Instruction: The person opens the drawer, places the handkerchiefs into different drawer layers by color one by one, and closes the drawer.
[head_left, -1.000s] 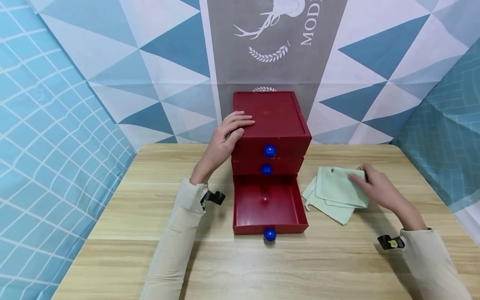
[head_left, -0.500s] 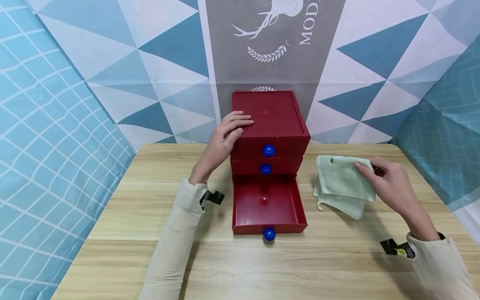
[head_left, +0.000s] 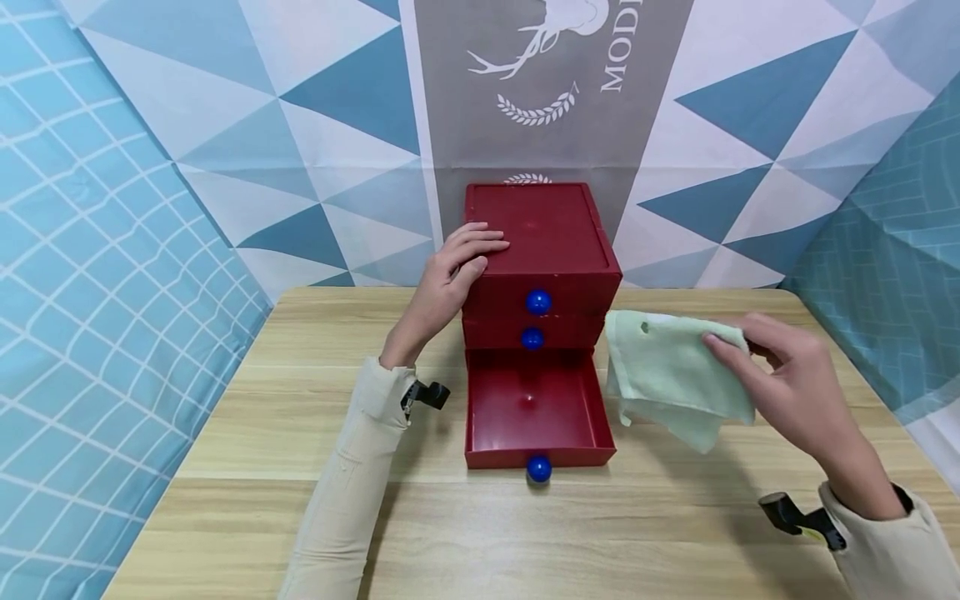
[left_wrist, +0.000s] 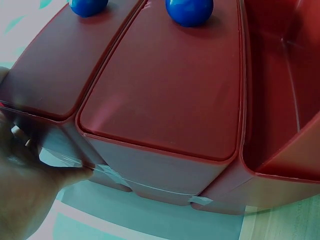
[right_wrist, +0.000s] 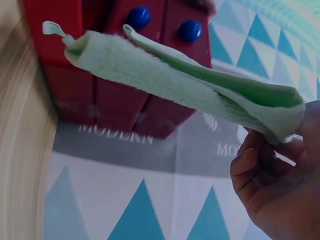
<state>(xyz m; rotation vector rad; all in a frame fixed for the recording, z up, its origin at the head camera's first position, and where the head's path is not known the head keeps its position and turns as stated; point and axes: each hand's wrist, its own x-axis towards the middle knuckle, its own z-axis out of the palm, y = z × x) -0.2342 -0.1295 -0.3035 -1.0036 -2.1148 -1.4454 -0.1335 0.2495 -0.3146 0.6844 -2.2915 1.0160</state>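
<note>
A red cabinet of stacked drawers with blue knobs stands at the back of the table. Its bottom drawer is pulled out, and nothing lies inside. My left hand rests on the cabinet's top left edge, fingers laid across the top; in the left wrist view the thumb lies along the side wall. Right of the drawer, my right hand pinches a folded pale green cloth by its right edge, off the table. A small hanging loop shows at the cloth's far end in the right wrist view.
The light wooden table extends to both sides of the cabinet. A patterned backdrop with triangles and a grey printed strip rises behind it. Blue checked fabric hangs at the left.
The right hand has lifted the cloth off the table, first drawing it rightward, then bringing it back left beside the open drawer. Left hand and cabinet stay put.
</note>
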